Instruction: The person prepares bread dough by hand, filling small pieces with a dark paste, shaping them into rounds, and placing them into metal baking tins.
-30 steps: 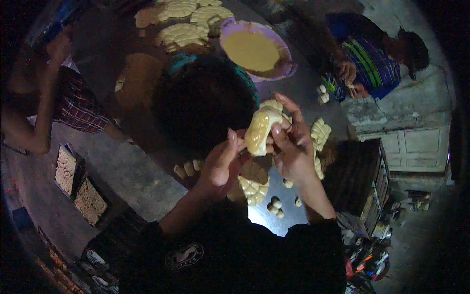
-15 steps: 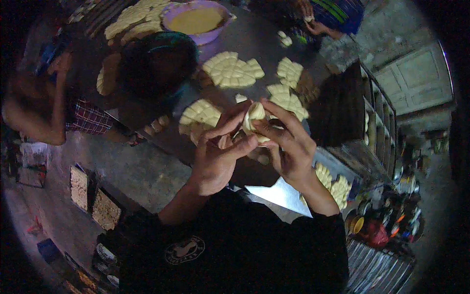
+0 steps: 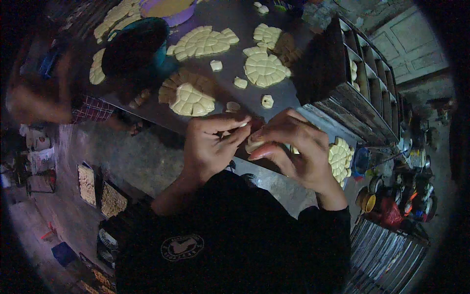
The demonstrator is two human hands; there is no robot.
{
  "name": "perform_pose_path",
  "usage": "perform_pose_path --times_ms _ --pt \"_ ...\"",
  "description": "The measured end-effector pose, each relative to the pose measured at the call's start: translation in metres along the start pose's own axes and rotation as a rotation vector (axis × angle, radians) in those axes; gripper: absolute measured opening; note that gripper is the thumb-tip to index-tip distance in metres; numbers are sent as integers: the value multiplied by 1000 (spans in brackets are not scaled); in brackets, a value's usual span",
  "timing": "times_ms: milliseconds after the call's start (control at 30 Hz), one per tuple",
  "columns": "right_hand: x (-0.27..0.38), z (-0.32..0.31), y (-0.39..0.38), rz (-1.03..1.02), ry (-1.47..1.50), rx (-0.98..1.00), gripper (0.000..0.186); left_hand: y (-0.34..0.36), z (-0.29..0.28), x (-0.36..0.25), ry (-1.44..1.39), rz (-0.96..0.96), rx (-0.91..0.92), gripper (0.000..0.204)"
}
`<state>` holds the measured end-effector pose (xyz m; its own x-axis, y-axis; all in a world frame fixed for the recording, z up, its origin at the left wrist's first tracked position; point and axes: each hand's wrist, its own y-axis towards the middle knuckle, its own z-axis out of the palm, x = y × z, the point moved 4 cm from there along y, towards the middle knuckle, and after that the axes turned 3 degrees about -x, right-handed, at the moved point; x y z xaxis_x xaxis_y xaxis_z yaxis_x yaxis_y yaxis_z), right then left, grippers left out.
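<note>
Above the near edge of the dark table, my left hand pinches a small white bit of dough between thumb and fingertips. Just to its right, my right hand curls around a pale piece of dough, mostly hidden by the thumb and fingers. Beyond the hands lie loose dough lumps, among them one with a dark spot and a plain one. Flat clusters of cut dough pieces, one round and one wide, rest farther back.
A dark teal bucket and a purple basin stand at the far left of the table. At right is a wooden compartment rack. Another person's arm shows at left. Filled trays are on the floor; pots stand lower right.
My hands have drawn apart; both were at one piece of dough, and now the left pinches a small bit while the right keeps a piece. The whole view has shifted.
</note>
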<state>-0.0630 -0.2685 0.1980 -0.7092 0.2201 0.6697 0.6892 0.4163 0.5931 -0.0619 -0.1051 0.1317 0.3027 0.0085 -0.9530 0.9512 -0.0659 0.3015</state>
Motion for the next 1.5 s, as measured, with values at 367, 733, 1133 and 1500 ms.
perform_pose_path --times_ms 367,733,1133,1500 --pt "-29 8 26 141 225 -98 47 48 -16 18 -331 57 320 19" --pt "-107 51 95 348 -338 -18 57 118 -39 112 -983 -503 350 36" --pt "-256 75 -77 964 -426 -201 23 127 -31 238 159 -286 340 29" --pt "-299 32 -128 687 -805 -215 28 76 -44 230 501 -233 671 40"
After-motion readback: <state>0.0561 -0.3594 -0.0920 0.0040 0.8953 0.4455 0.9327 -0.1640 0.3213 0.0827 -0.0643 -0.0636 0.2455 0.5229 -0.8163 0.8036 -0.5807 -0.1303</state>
